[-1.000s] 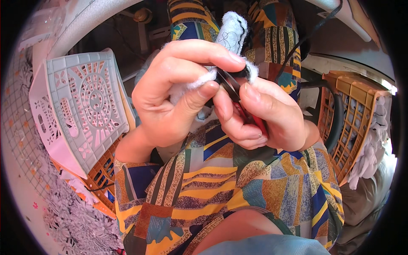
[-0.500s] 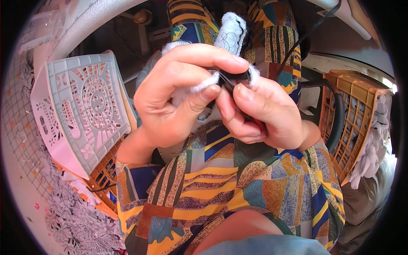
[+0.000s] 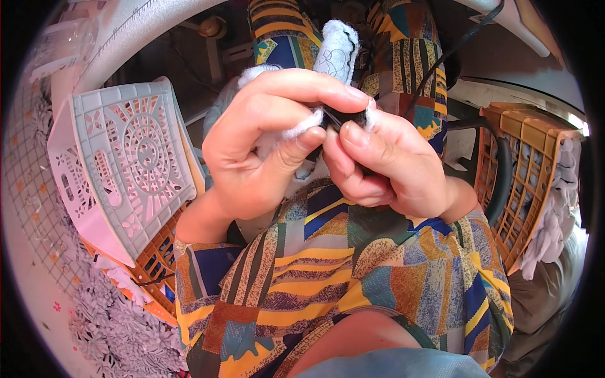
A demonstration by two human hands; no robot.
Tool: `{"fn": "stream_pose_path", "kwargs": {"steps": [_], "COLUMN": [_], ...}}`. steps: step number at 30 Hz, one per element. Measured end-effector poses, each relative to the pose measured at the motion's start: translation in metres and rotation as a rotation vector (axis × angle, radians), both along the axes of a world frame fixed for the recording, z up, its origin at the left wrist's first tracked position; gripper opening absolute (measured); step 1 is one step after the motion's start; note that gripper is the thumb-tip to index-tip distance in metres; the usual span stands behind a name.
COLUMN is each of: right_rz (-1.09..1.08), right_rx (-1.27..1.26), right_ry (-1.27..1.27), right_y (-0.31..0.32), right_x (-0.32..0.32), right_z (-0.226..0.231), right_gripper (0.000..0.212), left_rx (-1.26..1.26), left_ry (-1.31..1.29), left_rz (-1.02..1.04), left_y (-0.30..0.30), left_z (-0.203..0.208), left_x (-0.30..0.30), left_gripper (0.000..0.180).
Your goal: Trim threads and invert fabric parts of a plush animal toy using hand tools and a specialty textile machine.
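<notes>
Above the lap of the loose patchwork-print cloth garment (image 3: pixel 302 271), the bare right hand (image 3: pixel 391 160) has drawn in toward the bare left hand (image 3: pixel 271 135) over the last second, so the gap between the two thumbs is narrower. Beyond the garment's lap, the tube-shaped end of the pale bluish-white fuzzy cloth piece (image 3: pixel 337 53) has swung slightly leftward, and the red that showed in the right palm is now covered by the curled fingers around the slim dark metal-looking tool (image 3: pixel 332 118). The hold itself looks unchanged, which suggests the same close work at the black edge continues. In materials, the garment is smooth, printed in yellow, navy, brown and teal blocks. Left of it leans a stiff pale grey plastic crate (image 3: pixel 120 90) with a cut-out sunburst pattern; right of it stands an orange-brown plastic lattice crate (image 3: pixel 526 129), soft grey cloth items (image 3: pixel 548 227) spilling down its side. At the garment's lower left lies a crinkled heap of lavender-grey cloth items (image 3: pixel 126 321). The left hand arches over the lap, thumb and fingers narrowly pinching soft white fuzz; whether it joins the tube behind the knuckles I cannot tell. The tube is rounded, woolly, with a wavy black edging and fine dark loops. The right hand is closed around the tool, whose thin, pointed end meets the dark part between the hands.
</notes>
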State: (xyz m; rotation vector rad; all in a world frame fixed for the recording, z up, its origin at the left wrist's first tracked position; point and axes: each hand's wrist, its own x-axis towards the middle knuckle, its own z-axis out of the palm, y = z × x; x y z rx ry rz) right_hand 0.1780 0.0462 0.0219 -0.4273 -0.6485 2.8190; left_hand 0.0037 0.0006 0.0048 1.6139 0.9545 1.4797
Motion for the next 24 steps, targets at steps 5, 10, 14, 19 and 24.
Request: {"fn": "stream_pose_path", "kwargs": {"steps": [5,10,14,19,24], "right_rz": [-0.066,-0.578,-0.528,-0.478,-0.636], "right_rx": [0.408,1.052,1.125,1.093,0.673], "right_ry": [-0.073,-0.168,-0.42,-0.364,-0.253], "right_y": [-0.001,-0.003,0.007,0.011,0.003], "right_x": [0.001,0.004,-0.003,-0.004,-0.013], "right_z": [-0.002,-0.008,-0.001,-0.005,-0.013], "right_gripper": [0.023,0.042,0.041,0.008,0.007], "left_rx": [-0.089,-0.069,-0.136,-0.096,-0.164], "left_ry": [-0.066,-0.077,-0.145,-0.091,-0.22], "left_rz": [0.061,0.029,0.026,0.041,0.032], "left_y": [-0.002,0.001,-0.004,-0.002,-0.003], "left_z": [0.002,-0.003,-0.001,-0.005,-0.006], "left_x": [0.003,-0.005,0.003,-0.004,0.0], "left_gripper": [0.017,0.01,0.014,0.005,0.006]}}
